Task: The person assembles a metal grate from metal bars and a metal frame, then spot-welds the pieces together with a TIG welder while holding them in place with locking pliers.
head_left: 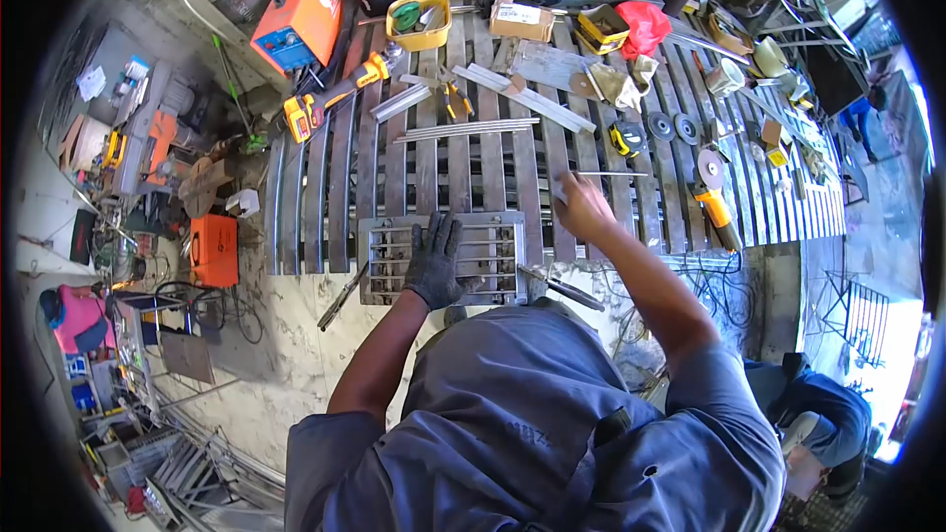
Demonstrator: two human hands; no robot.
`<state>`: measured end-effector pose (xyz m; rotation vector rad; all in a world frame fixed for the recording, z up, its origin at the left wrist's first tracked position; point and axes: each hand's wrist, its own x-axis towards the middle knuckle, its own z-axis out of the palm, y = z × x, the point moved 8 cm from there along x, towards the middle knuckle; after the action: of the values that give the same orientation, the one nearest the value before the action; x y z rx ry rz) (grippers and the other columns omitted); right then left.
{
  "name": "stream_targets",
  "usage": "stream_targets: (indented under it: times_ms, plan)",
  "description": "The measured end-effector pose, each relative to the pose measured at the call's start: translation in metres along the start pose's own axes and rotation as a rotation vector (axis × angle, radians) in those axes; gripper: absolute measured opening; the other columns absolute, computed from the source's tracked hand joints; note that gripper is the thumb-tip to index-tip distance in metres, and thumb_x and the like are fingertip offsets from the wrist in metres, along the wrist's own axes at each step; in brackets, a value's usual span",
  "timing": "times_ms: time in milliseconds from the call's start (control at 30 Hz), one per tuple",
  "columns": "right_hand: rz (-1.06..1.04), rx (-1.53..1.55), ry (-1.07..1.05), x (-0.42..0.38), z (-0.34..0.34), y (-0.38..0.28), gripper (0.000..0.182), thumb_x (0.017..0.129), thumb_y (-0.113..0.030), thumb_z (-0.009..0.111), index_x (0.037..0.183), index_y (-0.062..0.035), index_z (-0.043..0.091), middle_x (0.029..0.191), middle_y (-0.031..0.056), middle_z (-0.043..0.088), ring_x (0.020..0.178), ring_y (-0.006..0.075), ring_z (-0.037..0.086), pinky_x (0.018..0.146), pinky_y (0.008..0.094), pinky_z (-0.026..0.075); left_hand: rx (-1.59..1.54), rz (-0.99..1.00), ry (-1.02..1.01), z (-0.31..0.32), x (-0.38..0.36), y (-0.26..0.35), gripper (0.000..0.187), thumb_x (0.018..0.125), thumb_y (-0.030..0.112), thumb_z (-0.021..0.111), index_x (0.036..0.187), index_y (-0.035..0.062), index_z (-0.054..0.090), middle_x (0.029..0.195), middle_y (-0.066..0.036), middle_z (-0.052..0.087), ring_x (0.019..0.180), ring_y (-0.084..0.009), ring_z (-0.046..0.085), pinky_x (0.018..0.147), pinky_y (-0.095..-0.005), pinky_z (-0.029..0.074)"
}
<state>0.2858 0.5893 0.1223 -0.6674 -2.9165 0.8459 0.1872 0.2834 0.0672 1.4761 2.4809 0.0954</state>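
Note:
My left hand [434,261], in a dark glove, lies flat with fingers spread on a rectangular metal grille [371,256] at the table's near edge. Locking pliers [340,301] sit at the grille's left side, and a second pair [570,292] at its right. My bare right hand [585,209] is raised to the right of the grille, its fingers closed. A thin metal rod [621,173] runs rightward from those fingers, which partly hide its left end. Several thin metal bars [468,131] lie on the slats farther back.
The slatted metal table [305,187] bears an angle grinder [340,94], another grinder [717,207], a tape measure [627,139], pliers [455,100] and grinding discs [674,127]. An orange welding machine [301,15] stands back left. Another person [823,414] bends at lower right.

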Motion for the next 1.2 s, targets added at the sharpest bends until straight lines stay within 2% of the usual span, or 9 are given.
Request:
stream_targets:
  times_ms: [133, 300, 433, 533, 567, 667, 833, 1133, 1200]
  plan:
    - [-0.207, -0.097, 0.06, 0.106, 0.014, -0.049, 0.051, 0.097, -0.018, 0.074, 0.139, 0.0019, 0.056, 0.133, 0.0294, 0.066, 0.128, 0.0491, 0.065, 0.108, 0.0574, 0.056, -0.094, -0.001, 0.04, -0.001, 0.001, -0.002, 0.128, 0.087, 0.077, 0.074, 0.177, 0.0002, 0.023, 0.186, -0.022, 0.015, 0.174, -0.0401, 0.007, 0.137, -0.0671, 0.007]
    - [-0.119, -0.161, -0.04, 0.22, 0.049, -0.075, 0.052, 0.099, -0.023, 0.07, 0.14, 0.0036, 0.053, 0.141, 0.0351, 0.06, 0.133, 0.0535, 0.062, 0.112, 0.0599, 0.054, -0.124, -0.03, 0.038, -0.001, 0.002, -0.007, 0.131, 0.084, 0.078, 0.077, 0.176, -0.0006, 0.024, 0.186, -0.02, 0.017, 0.174, -0.0397, 0.008, 0.137, -0.0661, 0.009]
    - [0.027, -0.228, -0.106, 0.278, 0.089, -0.072, 0.082, 0.099, -0.043, 0.08, 0.155, 0.0028, 0.041, 0.154, 0.0344, 0.054, 0.147, 0.0519, 0.053, 0.118, 0.06, 0.051, -0.135, -0.025, 0.064, -0.006, 0.003, -0.01, 0.133, 0.081, 0.081, 0.077, 0.175, 0.0004, 0.029, 0.185, -0.02, 0.02, 0.173, -0.0396, 0.01, 0.137, -0.0661, 0.008]
    - [-0.006, -0.366, -0.065, 0.296, 0.099, -0.083, 0.081, 0.098, -0.044, 0.08, 0.153, 0.0037, 0.045, 0.151, 0.0332, 0.056, 0.149, 0.0502, 0.052, 0.116, 0.0616, 0.051, -0.167, -0.048, 0.035, -0.005, 0.002, -0.012, 0.126, 0.085, 0.081, 0.073, 0.175, 0.0034, 0.031, 0.186, -0.018, 0.019, 0.174, -0.0385, 0.008, 0.138, -0.0653, 0.005]
    - [-0.013, -0.349, -0.104, 0.3, 0.098, -0.088, 0.074, 0.1, -0.042, 0.077, 0.151, 0.0026, 0.048, 0.156, 0.0315, 0.051, 0.147, 0.0463, 0.056, 0.114, 0.0633, 0.052, -0.186, -0.035, 0.072, -0.002, 0.003, -0.014, 0.132, 0.08, 0.08, 0.078, 0.175, 0.0021, 0.029, 0.185, -0.019, 0.022, 0.173, -0.0392, 0.012, 0.138, -0.0648, 0.007]
    - [0.036, -0.383, -0.158, 0.337, 0.131, -0.064, 0.066, 0.102, -0.038, 0.075, 0.15, 0.0013, 0.053, 0.151, 0.0282, 0.054, 0.144, 0.0447, 0.058, 0.112, 0.0652, 0.053, -0.183, -0.043, 0.062, -0.004, 0.003, -0.015, 0.131, 0.08, 0.08, 0.077, 0.176, 0.0034, 0.03, 0.185, -0.019, 0.023, 0.173, -0.0388, 0.013, 0.138, -0.0643, 0.007]
    - [0.082, -0.442, -0.068, 0.322, 0.105, -0.077, 0.05, 0.103, -0.022, 0.07, 0.148, -0.0009, 0.06, 0.154, 0.0195, 0.054, 0.148, 0.0385, 0.054, 0.116, 0.0594, 0.051, -0.186, -0.049, 0.059, -0.002, 0.002, -0.015, 0.13, 0.08, 0.079, 0.077, 0.175, 0.0036, 0.031, 0.185, -0.018, 0.022, 0.173, -0.0382, 0.011, 0.137, -0.065, 0.007]
    - [-0.017, -0.232, -0.066, 0.338, 0.108, -0.071, 0.054, 0.102, -0.021, 0.072, 0.148, 0.0007, 0.053, 0.154, 0.0245, 0.053, 0.146, 0.0484, 0.054, 0.115, 0.0608, 0.052, -0.16, -0.045, 0.034, -0.003, 0.005, -0.013, 0.129, 0.081, 0.079, 0.077, 0.175, 0.0024, 0.031, 0.185, -0.019, 0.021, 0.173, -0.0397, 0.011, 0.137, -0.0659, 0.006]
    - [0.041, -0.275, -0.165, 0.342, 0.115, -0.068, 0.056, 0.105, -0.025, 0.068, 0.153, 0.0006, 0.054, 0.156, 0.0282, 0.057, 0.146, 0.0469, 0.058, 0.117, 0.0561, 0.053, -0.143, -0.045, 0.03, -0.003, 0.006, -0.014, 0.13, 0.081, 0.079, 0.077, 0.175, 0.0022, 0.031, 0.185, -0.02, 0.021, 0.173, -0.0402, 0.011, 0.137, -0.066, 0.006]
